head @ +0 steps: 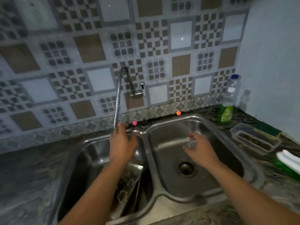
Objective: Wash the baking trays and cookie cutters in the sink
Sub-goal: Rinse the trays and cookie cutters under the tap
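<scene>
The sink has two basins side by side; a tray stands tilted in the left one, long axis running front to back, with cutters lying in it. The left hand grips the hose tip, which points down, while the right hand hovers over the right basin with fingers apart, holding nothing.

Home kitchen: double steel sink, tiled wall.
</scene>
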